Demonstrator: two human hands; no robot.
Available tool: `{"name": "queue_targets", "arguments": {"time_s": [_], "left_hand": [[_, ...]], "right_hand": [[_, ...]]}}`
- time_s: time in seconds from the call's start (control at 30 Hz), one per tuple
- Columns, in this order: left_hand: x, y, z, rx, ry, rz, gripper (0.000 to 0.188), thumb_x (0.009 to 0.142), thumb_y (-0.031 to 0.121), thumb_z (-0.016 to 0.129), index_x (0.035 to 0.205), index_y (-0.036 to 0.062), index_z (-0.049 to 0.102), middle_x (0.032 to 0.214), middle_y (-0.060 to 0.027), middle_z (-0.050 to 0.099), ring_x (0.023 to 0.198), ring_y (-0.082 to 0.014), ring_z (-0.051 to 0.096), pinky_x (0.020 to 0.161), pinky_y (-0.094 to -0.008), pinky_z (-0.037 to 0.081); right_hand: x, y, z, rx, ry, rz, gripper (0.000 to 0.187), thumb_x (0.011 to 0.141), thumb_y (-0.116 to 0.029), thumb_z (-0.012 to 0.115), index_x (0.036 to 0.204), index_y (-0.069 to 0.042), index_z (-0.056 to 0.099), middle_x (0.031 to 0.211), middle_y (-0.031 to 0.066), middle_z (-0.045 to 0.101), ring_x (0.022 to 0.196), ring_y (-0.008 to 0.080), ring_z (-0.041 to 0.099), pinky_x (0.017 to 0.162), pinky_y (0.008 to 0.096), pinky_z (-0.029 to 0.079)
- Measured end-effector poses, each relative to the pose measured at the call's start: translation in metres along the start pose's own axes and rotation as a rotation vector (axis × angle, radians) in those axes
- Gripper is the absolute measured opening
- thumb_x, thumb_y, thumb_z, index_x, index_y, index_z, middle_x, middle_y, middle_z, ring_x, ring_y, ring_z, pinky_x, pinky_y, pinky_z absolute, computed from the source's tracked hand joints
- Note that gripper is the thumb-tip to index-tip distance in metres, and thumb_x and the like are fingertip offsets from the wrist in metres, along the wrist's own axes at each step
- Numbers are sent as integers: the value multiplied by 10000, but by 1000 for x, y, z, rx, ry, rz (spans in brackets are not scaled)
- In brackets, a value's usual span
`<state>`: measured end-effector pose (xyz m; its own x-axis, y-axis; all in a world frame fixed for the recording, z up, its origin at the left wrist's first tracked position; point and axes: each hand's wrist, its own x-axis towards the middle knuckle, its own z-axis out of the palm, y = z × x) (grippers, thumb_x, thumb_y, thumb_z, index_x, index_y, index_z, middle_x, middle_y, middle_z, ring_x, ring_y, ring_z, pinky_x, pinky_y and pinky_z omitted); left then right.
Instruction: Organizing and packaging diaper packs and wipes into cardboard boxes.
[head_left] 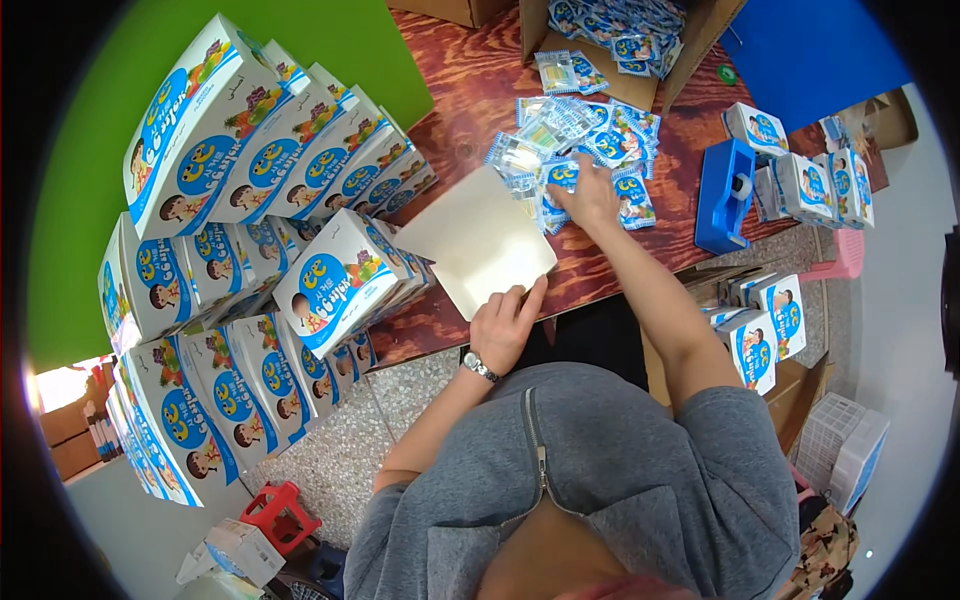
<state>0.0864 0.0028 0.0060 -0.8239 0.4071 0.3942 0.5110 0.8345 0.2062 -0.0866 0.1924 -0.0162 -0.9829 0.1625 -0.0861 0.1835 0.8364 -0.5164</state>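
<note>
An open white carton (pixel 488 250) stands at the table's near edge, its pale inside facing up. My left hand (pixel 507 325) holds its near rim, fingers bent over the edge; a watch is on that wrist. To the right of the carton lies a loose pile of small blue-and-white sachets (pixel 612 140). My right hand (pixel 592 200) reaches into the near side of this pile, with fingers and thumb closed on a sachet (pixel 561 178). My fingers partly cover that sachet. The carton's floor is only partly visible.
Tall stacks of printed cartons (pixel 270 165) crowd the left side. A cardboard box (pixel 590 60) of sachets lies at the back. A blue tape dispenser (pixel 724 195) stands right of the pile, with more cartons (pixel 812 185) beyond. A red stool (pixel 280 522) is on the floor.
</note>
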Motion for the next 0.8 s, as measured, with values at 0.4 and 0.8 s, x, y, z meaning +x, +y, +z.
{"name": "queue_targets", "arguments": {"time_s": [0.4,0.8], "left_hand": [[-18,8,-17,-55,-23,3,587,757,69,616,1337,157,606,990,-6,604,775,-153,582,616,-281,515],[-31,13,-12,-81,-28,56,539,790,133,635,1327,173,609,988,-38,611,760,-156,584,634,-282,516]], "right_hand": [[54,2,-24,242,126,-197,781,766,-269,804,1421,-121,406,954,213,709,901,409,681,806,480,536],[90,-62,17,-221,-114,-575,519,747,-236,806,1172,-99,543,1028,176,682,918,373,679,807,475,546]]}}
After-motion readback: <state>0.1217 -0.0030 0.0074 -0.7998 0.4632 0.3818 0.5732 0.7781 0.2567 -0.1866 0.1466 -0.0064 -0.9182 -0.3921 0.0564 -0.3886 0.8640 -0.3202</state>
